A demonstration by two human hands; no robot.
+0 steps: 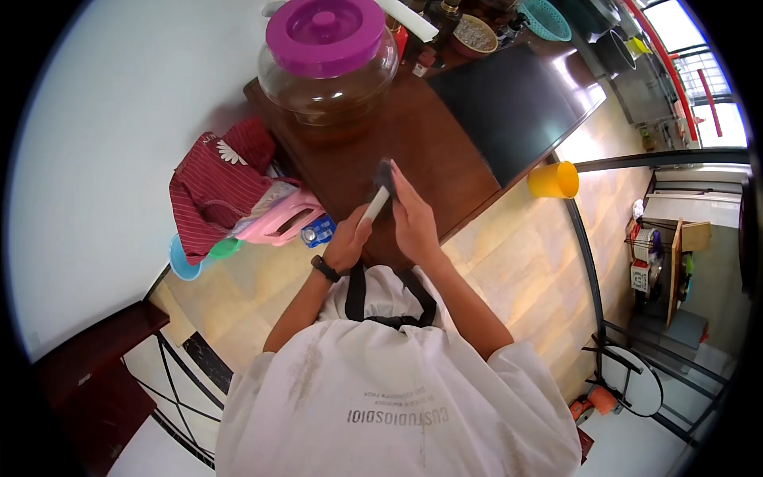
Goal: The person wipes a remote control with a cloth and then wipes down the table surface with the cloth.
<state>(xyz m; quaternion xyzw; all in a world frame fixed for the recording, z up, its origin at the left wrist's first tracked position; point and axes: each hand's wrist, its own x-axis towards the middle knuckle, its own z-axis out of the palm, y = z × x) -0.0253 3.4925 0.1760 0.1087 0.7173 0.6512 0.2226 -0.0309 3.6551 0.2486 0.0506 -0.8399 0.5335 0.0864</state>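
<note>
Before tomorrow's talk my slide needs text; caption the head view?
Left hand grips a pale-handled tool, its dark end by the right hand, at a table bearing a purple-lidded jar.

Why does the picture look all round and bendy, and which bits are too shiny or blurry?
Head view: probably a very wide lens, bending the room inside black curved edges; head view: glare whitens the right corner of the black tabletop panel, and the window is washed out; head view: the white-handled tool in the left hand has a smeared dark end.
</note>
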